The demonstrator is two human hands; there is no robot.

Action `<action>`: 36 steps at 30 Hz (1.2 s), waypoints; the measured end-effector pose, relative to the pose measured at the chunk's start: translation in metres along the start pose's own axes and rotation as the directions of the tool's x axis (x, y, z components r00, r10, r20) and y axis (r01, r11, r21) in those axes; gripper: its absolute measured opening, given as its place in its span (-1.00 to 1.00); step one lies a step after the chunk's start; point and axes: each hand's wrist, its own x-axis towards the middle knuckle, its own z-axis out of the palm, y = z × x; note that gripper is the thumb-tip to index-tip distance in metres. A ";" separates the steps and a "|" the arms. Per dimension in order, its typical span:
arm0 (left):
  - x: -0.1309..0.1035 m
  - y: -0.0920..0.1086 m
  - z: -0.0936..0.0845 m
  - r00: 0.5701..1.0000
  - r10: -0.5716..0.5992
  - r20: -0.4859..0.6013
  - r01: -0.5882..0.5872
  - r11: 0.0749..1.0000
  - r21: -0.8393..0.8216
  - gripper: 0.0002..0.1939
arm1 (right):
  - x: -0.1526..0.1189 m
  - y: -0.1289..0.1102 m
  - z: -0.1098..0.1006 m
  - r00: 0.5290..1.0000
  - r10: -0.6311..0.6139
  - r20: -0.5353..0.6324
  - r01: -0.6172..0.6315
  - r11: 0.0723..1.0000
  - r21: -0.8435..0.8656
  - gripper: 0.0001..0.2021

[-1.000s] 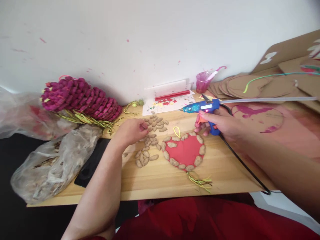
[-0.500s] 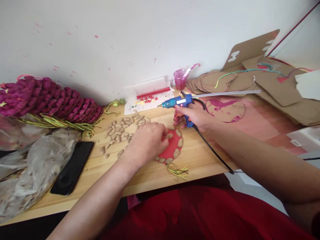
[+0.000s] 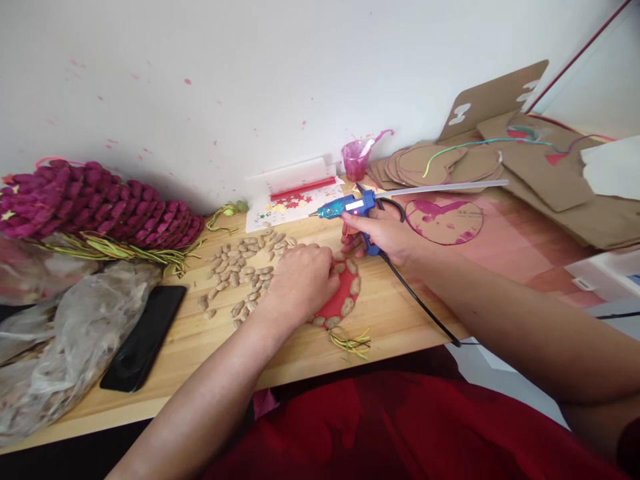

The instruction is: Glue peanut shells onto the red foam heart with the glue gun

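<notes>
Glue gun gripped in right hand, left hand curled over red heart; whether pinching, cannot tell

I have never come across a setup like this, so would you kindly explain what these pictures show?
Gladly. There is no robot here: the arms belong to a person working bare-handed. All the pictures come from one camera worn on the head, looking forward and down.

The right hand holds a blue glue gun, with a long pale stick projecting from its back. The left hand is over a red piece edged with peanuts; whether its fingers pinch anything is hidden.

On the wooden table, loose peanuts lie left of that hand, with a black phone and a plastic bag farther left. At the back stands a stained cup, and cardboard is piled to the right.
</notes>
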 end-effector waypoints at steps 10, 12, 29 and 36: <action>-0.014 -0.066 -0.024 0.988 -0.062 -0.141 0.023 0.964 -0.265 -0.80 | 0.002 0.001 -0.001 1.000 0.007 0.009 -0.007 1.000 0.010 -0.69; -0.018 -0.081 -0.020 0.986 -0.041 -0.163 -0.010 0.953 -0.301 -0.78 | 0.000 0.000 0.000 1.000 0.009 0.003 -0.009 1.000 0.002 -0.67; -0.022 -0.108 0.013 0.933 -0.019 -0.360 -0.204 0.795 -0.571 -0.83 | -0.002 0.004 -0.003 0.998 -0.061 0.005 0.061 0.997 -0.045 -0.74; -0.028 -0.103 0.004 0.921 0.288 -0.262 -0.381 0.805 -0.455 -0.91 | -0.005 0.004 0.000 0.993 -0.109 -0.039 0.106 0.992 -0.073 -0.76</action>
